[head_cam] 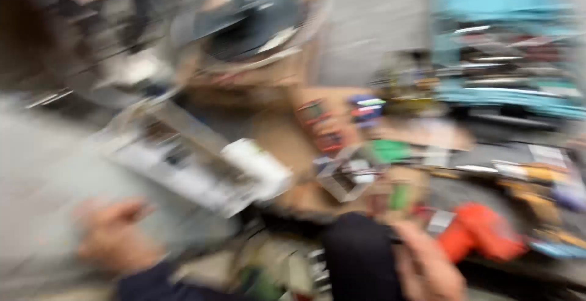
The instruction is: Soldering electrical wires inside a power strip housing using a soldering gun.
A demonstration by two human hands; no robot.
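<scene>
Two bare hands occupy the bottom edge of the heavily motion-blurred head view. Left hand (pixel 113 234), with a dark blue sleeve at the wrist, lies at the lower left against a pale grey surface (pixel 36 173), fingers loosely curled; whether it closes on anything cannot be determined through the blur. Right hand (pixel 427 267) sits at the lower right, touching or just beside a rounded black object (pixel 357 258); its grip state likewise cannot be determined. Just beyond the left hand lies a long white-and-grey rectangular unit (pixel 183 167), tilted, with a white cylindrical end (pixel 256 167) pointing toward the centre. Behind it stands a tan cardboard box (pixel 268 100), and above that a round dark dish with a metallic rim (pixel 250 20). A small grey box with green patches (pixel 357 170) rests near the centre. An orange-red power tool body (pixel 482 231) lies just right of the right hand, with yellow tools (pixel 537 191) farther right and a turquoise shelf rack (pixel 506 39) at the upper right. As a judgement, the step in hand is a reach or reposition over the cluttered bench rather than a settled grasp. Any following move calls for a steadied view first, then a confirmed hold on the unit nearest the left hand.
</scene>
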